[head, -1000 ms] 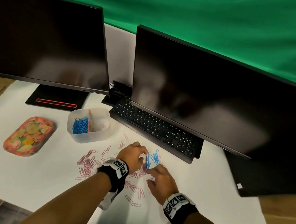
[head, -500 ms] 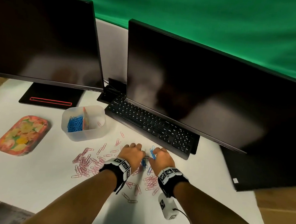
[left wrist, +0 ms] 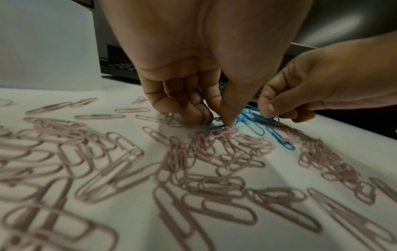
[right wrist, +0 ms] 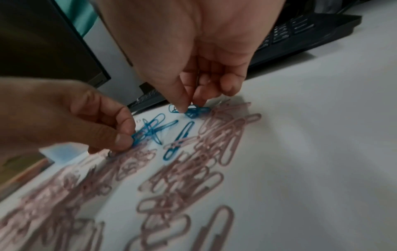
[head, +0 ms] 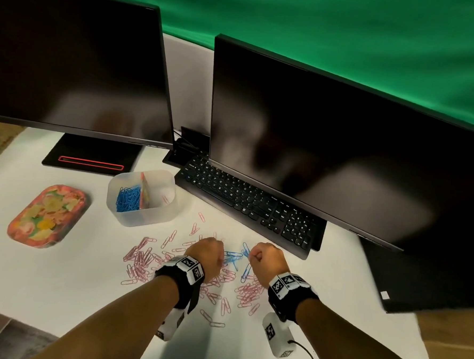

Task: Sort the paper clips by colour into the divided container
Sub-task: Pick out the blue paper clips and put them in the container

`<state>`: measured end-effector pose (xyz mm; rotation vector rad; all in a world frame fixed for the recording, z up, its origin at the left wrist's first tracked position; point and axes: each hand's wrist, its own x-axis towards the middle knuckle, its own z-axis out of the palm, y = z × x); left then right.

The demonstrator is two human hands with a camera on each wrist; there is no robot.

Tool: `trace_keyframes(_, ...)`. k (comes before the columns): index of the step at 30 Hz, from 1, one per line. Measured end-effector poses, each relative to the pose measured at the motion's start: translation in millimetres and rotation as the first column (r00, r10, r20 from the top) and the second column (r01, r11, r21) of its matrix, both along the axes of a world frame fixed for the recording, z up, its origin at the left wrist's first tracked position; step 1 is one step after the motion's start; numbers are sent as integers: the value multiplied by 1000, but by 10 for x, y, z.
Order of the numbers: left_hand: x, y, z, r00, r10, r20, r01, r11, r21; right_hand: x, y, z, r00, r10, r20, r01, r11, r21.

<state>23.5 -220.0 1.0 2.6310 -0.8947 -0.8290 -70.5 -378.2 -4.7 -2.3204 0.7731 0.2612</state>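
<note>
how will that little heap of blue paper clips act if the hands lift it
The blue paper clips lie crossed over each other, so several will likely lift tangled together. They look like thin wire, probably light, and strays may drop. Some overlap pink paper clips, which might snag and come along.

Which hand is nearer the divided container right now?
Left. The left hand sits below the divided container, pinching blue clips; the right hand is farther right, beside the keyboard.

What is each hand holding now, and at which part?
Left hand pinches blue wire paper clips at one end, thumb and fingertips. Right hand pinches another blue clip cluster from above.
</note>
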Motion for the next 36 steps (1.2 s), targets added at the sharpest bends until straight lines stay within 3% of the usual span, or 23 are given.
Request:
trace_keyframes(4, 50, 73, 44, 967, 206, -150, -235, 949, -213, -50, -58, 36, 985, -146, 95, 126, 974, 191)
trace_keyframes(6, 79, 112, 53, 945, 240, -222, -300, 907, -297, -74, -79, 76, 956, -263, 132, 204, 915, 348)
trace_keyframes(9, 109, 159, 59, 911, 206, -356, -332, 880, -339, -109, -71, 171, 902, -413, 127, 249, 736, 630)
trace_keyframes(12, 111, 182, 92, 814, 207, -543, -430, 843, -323, -138, -10, 256, 849, -520, 91, 218, 503, 836)
trace_keyframes(14, 117, 171, 148, 699, 256, -667, -575, 757, -311, -151, 40, 301, 828, -559, 32, 192, 337, 922)
trace_keyframes(17, 88, 140, 226, 488, 254, -835, -779, 559, -285, -167, 95, 370, 823, -567, -44, 155, 150, 977)
trace_keyframes(21, 33, 133, 267, 330, 160, -930, -898, 358, -257, -139, 133, 458, 836, -536, -121, 157, 23, 987)
trace_keyframes(23, 9, 138, 288, 295, 107, -950, -925, 280, -255, -123, 129, 497, 828, -543, -138, 162, -4, 987)
trace_keyframes(26, -4, 145, 311, 268, 58, -962, -940, 235, -248, -124, 105, 525, 832, -540, -130, 170, 24, 985)
trace_keyframes(28, 9, 118, 313, 238, 78, -968, -947, 238, -214, -121, 61, 489, 824, -549, -141, 223, 84, 971)
trace_keyframes(29, 22, 102, 305, 233, 115, -966, -946, 255, -198, -113, 30, 448, 820, -556, -137, 272, 167, 948)
trace_keyframes(30, 36, 81, 274, 274, 183, -944, -929, 303, -211, -100, -9, 376, 820, -561, -116, 334, 304, 892)
trace_keyframes(31, 43, 60, 235, 374, 264, -889, -884, 391, -256, -81, -47, 295, 837, -543, -75, 389, 493, 779)
trace_keyframes(33, 44, 16, 168, 693, 373, -617, -665, 662, -347, -26, -93, 188, 913, -408, 1, 379, 848, 369)
trace_keyframes(34, 30, -8, 149, 831, 349, -434, -509, 791, -339, 3, -95, 161, 948, -319, 5, 313, 933, 178)
trace_keyframes(36, 14, -51, 138, 977, 156, -142, -183, 963, -197, 69, -64, 154, 980, -192, -56, 193, 981, 12)
